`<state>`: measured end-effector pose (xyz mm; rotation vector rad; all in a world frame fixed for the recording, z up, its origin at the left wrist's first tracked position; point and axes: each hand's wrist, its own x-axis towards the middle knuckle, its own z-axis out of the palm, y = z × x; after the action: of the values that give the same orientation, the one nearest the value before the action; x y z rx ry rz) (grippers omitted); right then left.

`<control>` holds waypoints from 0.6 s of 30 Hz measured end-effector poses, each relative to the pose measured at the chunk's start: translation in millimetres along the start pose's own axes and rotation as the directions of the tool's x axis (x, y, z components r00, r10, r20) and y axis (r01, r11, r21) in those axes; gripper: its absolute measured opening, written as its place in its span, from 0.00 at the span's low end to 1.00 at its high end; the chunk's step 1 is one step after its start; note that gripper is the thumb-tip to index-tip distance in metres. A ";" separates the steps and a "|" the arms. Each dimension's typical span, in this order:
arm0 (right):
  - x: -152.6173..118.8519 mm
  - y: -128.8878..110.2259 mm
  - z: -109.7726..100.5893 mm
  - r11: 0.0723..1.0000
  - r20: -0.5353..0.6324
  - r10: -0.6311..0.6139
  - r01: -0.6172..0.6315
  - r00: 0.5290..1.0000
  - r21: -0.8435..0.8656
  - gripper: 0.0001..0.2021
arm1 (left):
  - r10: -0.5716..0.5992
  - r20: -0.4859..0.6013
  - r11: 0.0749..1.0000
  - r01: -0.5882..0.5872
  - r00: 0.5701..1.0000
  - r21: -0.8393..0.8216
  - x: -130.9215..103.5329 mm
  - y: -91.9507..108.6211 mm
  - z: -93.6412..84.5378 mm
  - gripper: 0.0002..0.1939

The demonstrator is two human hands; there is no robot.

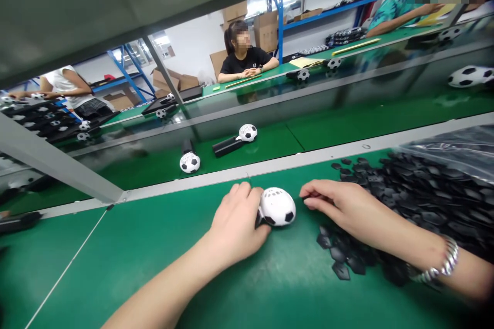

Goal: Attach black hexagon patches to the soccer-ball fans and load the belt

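My left hand [239, 221] is wrapped around the dark handle of a device with a soccer-ball head [278, 206]. The white head with black patches points right and has a group of slots on top; most of the handle is hidden under my fingers. To its right, a short gap away, my right hand [337, 203] is closed in a pinch. A sliver of a black piece [304, 198] shows at its fingertips, looking like one of the pentagon pieces. Loose black pentagon pieces [338, 253] lie below and beside my right hand on the green table [247, 288].
A large heap of black pentagon pieces [436, 200] spreads at right, beside a clear plastic bag [459, 144]. Beyond a metal rail [216, 177], two ball-headed devices [247, 132] lie on a green conveyor [270, 139]. A slanted post [65, 159] stands left; co-workers sit opposite.
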<state>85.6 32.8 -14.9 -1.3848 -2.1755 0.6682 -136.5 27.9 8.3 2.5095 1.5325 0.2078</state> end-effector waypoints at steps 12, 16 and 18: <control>-4.1 -15.5 -1.0 0.968 -0.003 0.042 -0.040 0.999 0.246 0.07 | -0.032 0.145 0.990 0.051 0.989 -0.129 -9.3 -2.2 10.9 0.39; -7.6 -26.1 7.1 0.966 0.031 -0.015 0.006 0.999 0.257 0.05 | 0.067 0.161 0.980 -0.035 0.985 -0.194 -5.7 -5.0 2.1 0.42; -8.1 -28.3 12.2 0.970 0.018 -0.037 0.031 0.999 0.239 0.04 | 0.060 0.164 0.969 -0.018 0.985 -0.247 -4.0 -3.4 1.4 0.42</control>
<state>61.7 13.1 -7.6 -1.2175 -2.0519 0.9042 -140.9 25.7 6.0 2.3007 1.3057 0.1712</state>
